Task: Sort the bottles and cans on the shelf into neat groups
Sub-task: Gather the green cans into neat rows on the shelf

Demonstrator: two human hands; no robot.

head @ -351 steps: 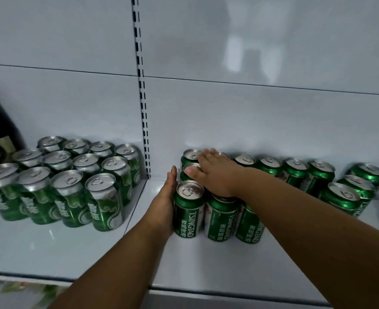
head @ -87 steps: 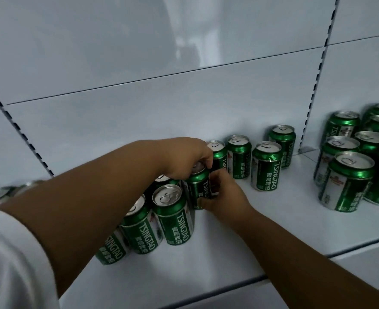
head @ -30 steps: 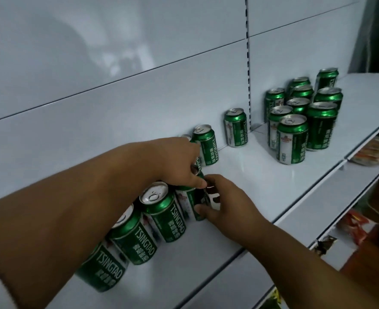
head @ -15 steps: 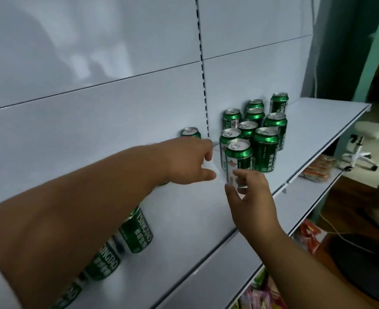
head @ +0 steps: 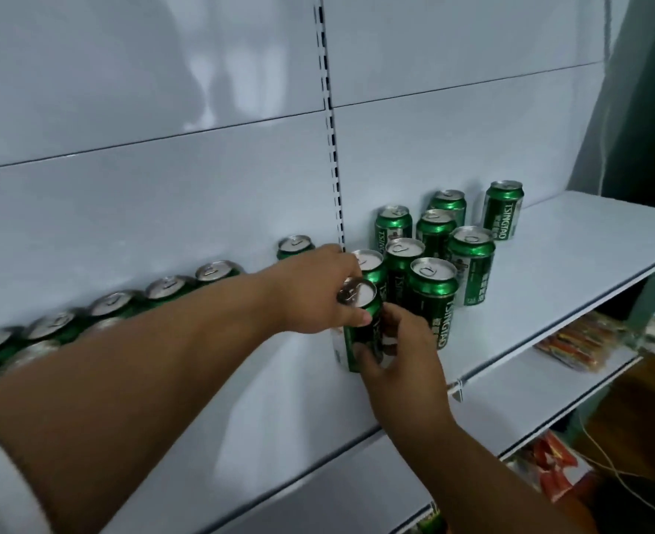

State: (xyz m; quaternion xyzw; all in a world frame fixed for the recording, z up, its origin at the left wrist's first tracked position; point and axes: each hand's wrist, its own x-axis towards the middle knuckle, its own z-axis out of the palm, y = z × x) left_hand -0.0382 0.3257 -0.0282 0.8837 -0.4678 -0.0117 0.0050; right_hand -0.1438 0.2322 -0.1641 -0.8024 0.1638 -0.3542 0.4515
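place: shop | evidence: white gondola shelf [head: 549, 264], rows of green cans [head: 434, 291] (snack packets [head: 580, 344] below)

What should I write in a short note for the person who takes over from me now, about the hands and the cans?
Left hand: grips the front can near its top.
Right hand: fingers curled round the same can's side.
Cans: a tidy row stands along the back wall; a loose cluster stands right of the upright.
Done: the row.
Left: place the held can, then straighten the cluster.
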